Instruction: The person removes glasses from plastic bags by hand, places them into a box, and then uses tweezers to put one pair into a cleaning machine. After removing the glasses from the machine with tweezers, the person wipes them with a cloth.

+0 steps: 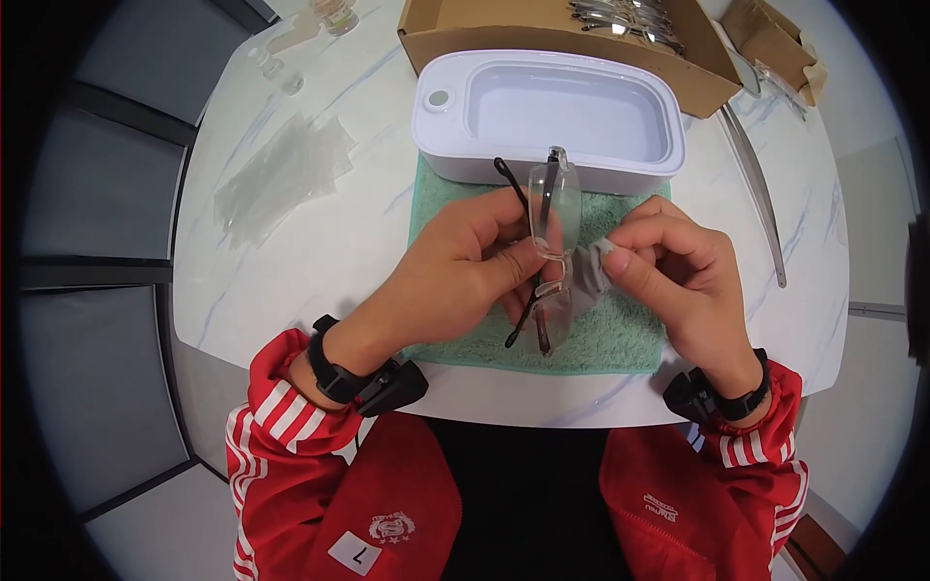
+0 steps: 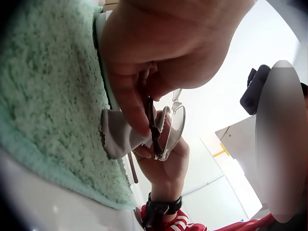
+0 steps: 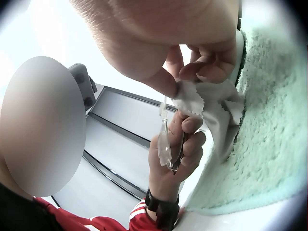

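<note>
A pair of eyeglasses (image 1: pixel 552 208) with clear lenses and dark temples is held up over the green towel, turned so one lens stands above the other. My left hand (image 1: pixel 465 257) grips it near the bridge, thumb in front and fingers curled behind. My right hand (image 1: pixel 683 276) pinches a small grey cloth (image 3: pixel 219 108) with thumb and forefinger, just right of the glasses. The cloth hangs down beside the lower lens and overlaps it in the head view. In the left wrist view the left fingers curl about a dark temple (image 2: pixel 153 127).
Under the hands lies a green towel (image 1: pixel 620 339). Behind it stands a white ultrasonic-cleaner-like basin (image 1: pixel 450 140), with a cardboard box (image 1: pixel 465 29) of several glasses beyond. Clear plastic bags (image 1: pixel 286 179) lie at left, small bottles (image 1: pixel 276 70) farther back, a grey metal strip (image 1: pixel 756 194) at right.
</note>
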Demonstrator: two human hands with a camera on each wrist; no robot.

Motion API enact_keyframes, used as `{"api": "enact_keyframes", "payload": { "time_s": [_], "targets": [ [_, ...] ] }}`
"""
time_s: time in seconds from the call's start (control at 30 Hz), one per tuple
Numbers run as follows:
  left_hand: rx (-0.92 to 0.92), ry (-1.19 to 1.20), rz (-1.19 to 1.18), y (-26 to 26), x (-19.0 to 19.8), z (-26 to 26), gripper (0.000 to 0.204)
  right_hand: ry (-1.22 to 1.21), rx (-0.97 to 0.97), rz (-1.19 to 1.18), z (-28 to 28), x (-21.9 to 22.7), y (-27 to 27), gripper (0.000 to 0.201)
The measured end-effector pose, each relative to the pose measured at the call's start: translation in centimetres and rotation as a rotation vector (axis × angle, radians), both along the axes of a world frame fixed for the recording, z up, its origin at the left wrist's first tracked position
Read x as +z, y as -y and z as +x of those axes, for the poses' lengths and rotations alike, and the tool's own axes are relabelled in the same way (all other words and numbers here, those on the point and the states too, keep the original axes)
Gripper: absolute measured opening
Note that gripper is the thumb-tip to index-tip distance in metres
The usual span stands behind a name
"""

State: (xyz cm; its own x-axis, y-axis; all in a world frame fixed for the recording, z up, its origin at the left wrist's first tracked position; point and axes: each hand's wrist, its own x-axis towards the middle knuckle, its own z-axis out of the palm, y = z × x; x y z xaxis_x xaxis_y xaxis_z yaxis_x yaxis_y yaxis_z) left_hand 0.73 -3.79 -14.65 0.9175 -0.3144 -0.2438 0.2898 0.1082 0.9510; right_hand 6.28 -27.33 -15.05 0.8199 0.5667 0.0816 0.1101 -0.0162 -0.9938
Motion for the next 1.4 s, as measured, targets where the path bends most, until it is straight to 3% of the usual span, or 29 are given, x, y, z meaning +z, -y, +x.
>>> {"api": "enact_keyframes", "payload": {
  "time_s": [0.17,0.23,0.33,0.47,0.63,0.8,1.4],
  "targets": [
    [-0.050,-0.026,0.110,0.3,1.0,0.0,0.014,-0.114,0.104,-0.051,-0.4,1.2,-0.1,0.010],
    [-0.067,-0.038,0.109,0.2,0.7,-0.2,0.012,-0.514,0.171,-0.043,-0.6,1.9,-0.3,0.012],
    [-0.084,0.003,0.130,0.0,0.3,-0.4,0.010,-0.725,0.220,0.015,-0.7,1.9,-0.3,0.015],
    [-0.069,-0.029,0.129,0.1,0.5,-0.5,0.008,-0.752,0.211,0.032,-1.1,2.0,-0.6,0.015],
    [-0.049,-0.004,0.174,0.0,0.5,-0.5,0.009,-0.617,0.233,-0.026,-0.8,1.4,-0.4,0.013],
    [0.115,-0.015,0.062,0.1,0.4,-0.5,0.010,-0.561,0.185,-0.024,-0.6,1.8,-0.1,0.011],
    [0.021,-0.022,0.027,0.1,0.4,-0.3,0.021,-0.578,0.199,-0.026,-0.9,1.5,-0.2,0.019]
  ]
}}
